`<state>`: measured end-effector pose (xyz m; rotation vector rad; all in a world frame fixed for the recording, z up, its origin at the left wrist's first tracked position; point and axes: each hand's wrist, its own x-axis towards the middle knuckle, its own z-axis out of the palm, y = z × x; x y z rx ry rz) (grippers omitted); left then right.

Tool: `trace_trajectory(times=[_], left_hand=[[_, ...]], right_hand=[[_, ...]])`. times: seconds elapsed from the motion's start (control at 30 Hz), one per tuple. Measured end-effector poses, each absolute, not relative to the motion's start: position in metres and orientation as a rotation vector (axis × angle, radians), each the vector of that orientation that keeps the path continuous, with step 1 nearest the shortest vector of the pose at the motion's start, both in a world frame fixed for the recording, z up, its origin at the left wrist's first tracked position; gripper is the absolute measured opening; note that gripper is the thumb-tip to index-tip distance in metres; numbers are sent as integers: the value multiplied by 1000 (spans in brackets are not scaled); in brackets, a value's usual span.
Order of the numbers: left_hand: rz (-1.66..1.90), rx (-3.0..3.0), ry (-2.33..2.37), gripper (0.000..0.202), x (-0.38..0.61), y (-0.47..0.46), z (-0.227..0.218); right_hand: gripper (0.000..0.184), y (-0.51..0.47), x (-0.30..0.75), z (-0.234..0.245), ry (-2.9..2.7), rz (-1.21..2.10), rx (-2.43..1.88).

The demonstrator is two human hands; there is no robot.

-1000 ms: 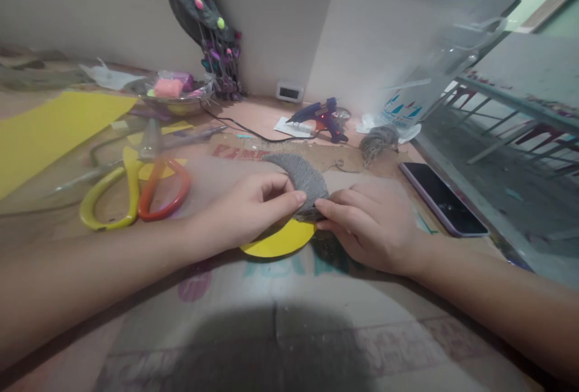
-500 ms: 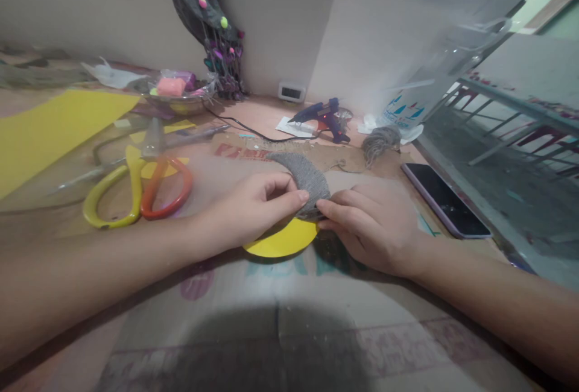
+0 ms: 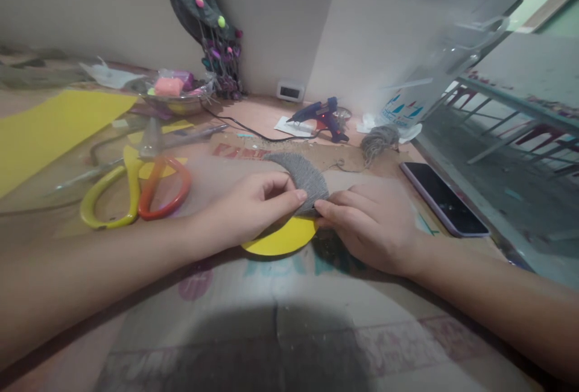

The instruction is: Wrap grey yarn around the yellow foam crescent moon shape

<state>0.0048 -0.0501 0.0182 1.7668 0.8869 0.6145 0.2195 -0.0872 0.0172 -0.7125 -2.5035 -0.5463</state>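
A yellow crescent (image 3: 278, 240), its upper part wrapped in grey yarn (image 3: 302, 173), lies between my hands over the cardboard. My left hand (image 3: 266, 205) is closed on its inner edge, thumb on top of the yarn. The fingers of my right hand (image 3: 368, 223) pinch its outer edge, close to where the yarn ends and bare yellow begins. From the wrapped part a thin grey strand runs toward a ball of yarn (image 3: 380, 140) at the back right. My right fingertips partly hide what they grip.
Scissors (image 3: 164, 190) with yellow and orange handles lie left. Behind the crescent are a blue glue gun (image 3: 316, 116) with a lit red light and a small digital display (image 3: 290, 91). A phone (image 3: 443, 199) lies right. Yellow sheet (image 3: 58, 129) and a bowl (image 3: 174, 102) of packets sit back left.
The view has shifted very slightly. Both hands keep nearly the same place on the crescent, and a little more of its yellow shows beside my right fingertips.
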Motion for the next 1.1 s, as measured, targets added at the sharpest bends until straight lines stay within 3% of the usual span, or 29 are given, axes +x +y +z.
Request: trace_trajectory(times=[0.27, 0.4, 0.53, 0.87, 1.1], left_hand=[[636, 1745, 909, 31, 4, -50, 21], [713, 1822, 928, 32, 3, -50, 20], [760, 1934, 941, 33, 2, -48, 18], [650, 2106, 938, 31, 1, -50, 20], [627, 2119, 905, 17, 1, -52, 20]], right_hand=[[26, -91, 217, 18, -2109, 2, -1004], [17, -87, 213, 24, -2024, 237, -1147], [30, -85, 208, 28, -2078, 455, -1294], [36, -89, 202, 29, -2008, 504, -1291], [38, -88, 204, 28, -1924, 582, -1313]])
